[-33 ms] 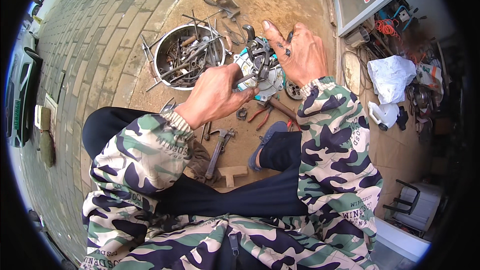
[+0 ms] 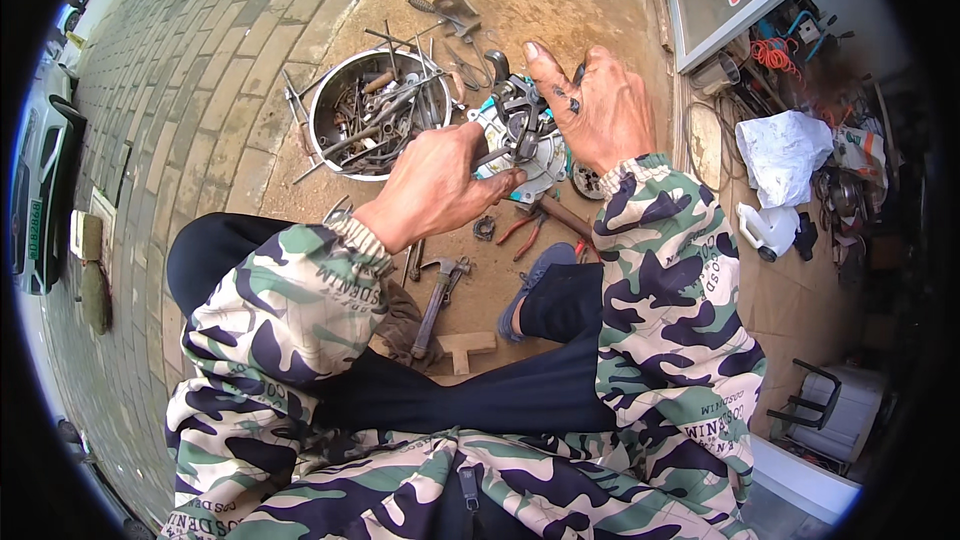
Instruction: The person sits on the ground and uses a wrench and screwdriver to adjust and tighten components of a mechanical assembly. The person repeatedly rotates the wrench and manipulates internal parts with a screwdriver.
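Observation:
A silver machine housing with teal edges (image 2: 545,168) lies on the ground in front of me. On top of it stands a dark metal assembly with arms (image 2: 518,110), resembling a puller. My left hand (image 2: 435,180) is closed round a grey metal bar (image 2: 488,157) whose end meets the assembly; most of the bar is hidden by the hand. At the assembly's right side is my right hand (image 2: 598,110), dirty with black grease. Its thumb points up and its fingers curl round a dark part, largely hidden from view.
Left of the machine, a round metal basin (image 2: 318,120) holds many loose tools. A claw hammer (image 2: 437,300), red-handled pliers (image 2: 525,235) and a wooden-handled hammer (image 2: 565,215) lie nearer me. A wooden piece (image 2: 467,345) sits between my legs. A white jug (image 2: 767,230) stands right.
My left hand has shifted slightly to the right, with the bar still in it. The right hand and the machine look unchanged.

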Action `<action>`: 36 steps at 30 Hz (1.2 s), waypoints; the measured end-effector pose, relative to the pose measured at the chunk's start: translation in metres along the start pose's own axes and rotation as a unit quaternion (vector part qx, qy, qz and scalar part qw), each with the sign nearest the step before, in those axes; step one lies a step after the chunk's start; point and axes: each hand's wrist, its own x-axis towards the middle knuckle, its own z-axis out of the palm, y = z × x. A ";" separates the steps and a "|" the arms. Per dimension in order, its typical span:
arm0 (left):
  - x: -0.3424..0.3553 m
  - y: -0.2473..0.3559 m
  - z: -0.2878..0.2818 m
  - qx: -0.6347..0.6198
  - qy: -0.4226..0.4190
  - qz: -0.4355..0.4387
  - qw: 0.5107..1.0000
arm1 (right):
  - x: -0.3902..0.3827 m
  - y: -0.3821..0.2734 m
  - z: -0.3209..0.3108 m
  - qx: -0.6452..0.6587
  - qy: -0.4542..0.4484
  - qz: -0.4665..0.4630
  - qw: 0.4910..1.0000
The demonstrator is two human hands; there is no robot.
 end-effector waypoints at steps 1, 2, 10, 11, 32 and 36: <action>0.007 0.000 0.010 -0.006 0.039 0.043 0.998 | 0.002 0.003 -0.001 -0.008 0.002 -0.007 1.000; 0.006 0.008 0.002 0.044 0.039 0.036 0.998 | 0.004 -0.001 0.000 0.002 -0.001 -0.020 1.000; 0.033 0.013 0.000 0.201 0.058 0.140 0.968 | 0.016 0.026 0.001 0.092 -0.014 -0.040 0.995; 0.034 0.008 0.003 0.185 0.053 0.136 0.972 | 0.023 0.041 0.007 0.129 -0.033 -0.049 0.990; 0.027 -0.008 -0.027 0.120 -0.009 0.077 0.990 | -0.210 0.078 0.308 0.002 -0.508 0.099 0.856; 0.043 -0.006 -0.011 0.098 -0.015 0.106 0.989 | -0.224 0.066 0.335 0.036 -0.447 0.072 0.891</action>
